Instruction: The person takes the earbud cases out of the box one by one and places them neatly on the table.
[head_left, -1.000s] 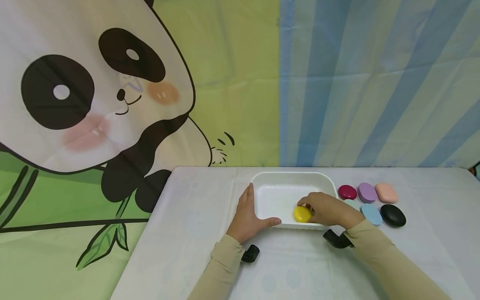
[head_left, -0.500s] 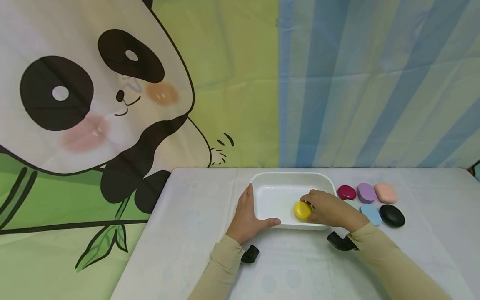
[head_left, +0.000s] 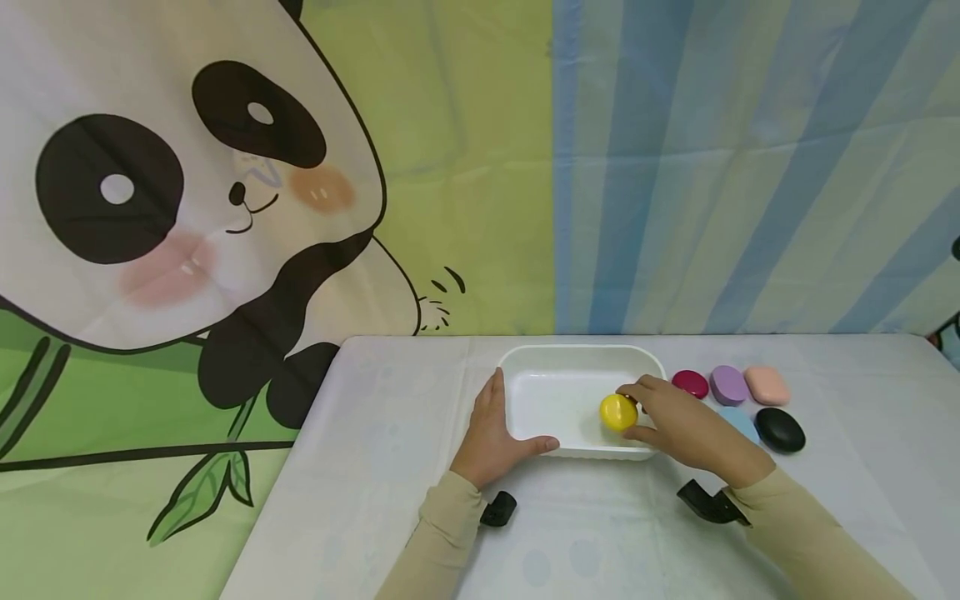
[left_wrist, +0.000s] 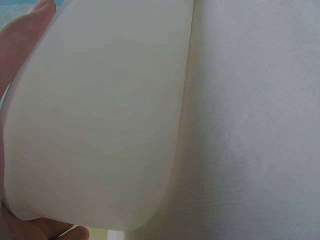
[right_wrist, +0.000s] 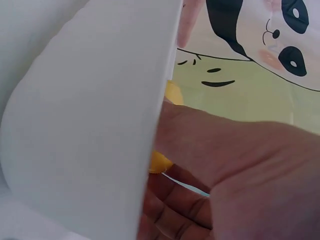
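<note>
A white tray (head_left: 540, 400) with rounded corners lies on the table. My left hand (head_left: 495, 433) rests against its left end, fingers straight along the wall and thumb on the near rim. In the left wrist view, the tray's outer wall (left_wrist: 95, 115) fills much of the picture. My right hand (head_left: 686, 425) pinches a smooth, round yellow object (head_left: 618, 412) over the tray's right part, its round face tilted up. The right wrist view shows slivers of the yellow object (right_wrist: 159, 163) between thumb and fingers, partly hidden by the tray wall (right_wrist: 85, 120).
Right of the tray lie several smooth rounded objects: a dark red one (head_left: 690, 384), a purple one (head_left: 728, 385), a peach one (head_left: 767, 386), a light blue one (head_left: 738, 422) and a black one (head_left: 780, 430). A panda-printed curtain (head_left: 480, 208) hangs behind the table.
My right hand has shifted right and slightly away from me with the yellow object, which now shows more of its round face. The left hand has stayed at the tray.
</note>
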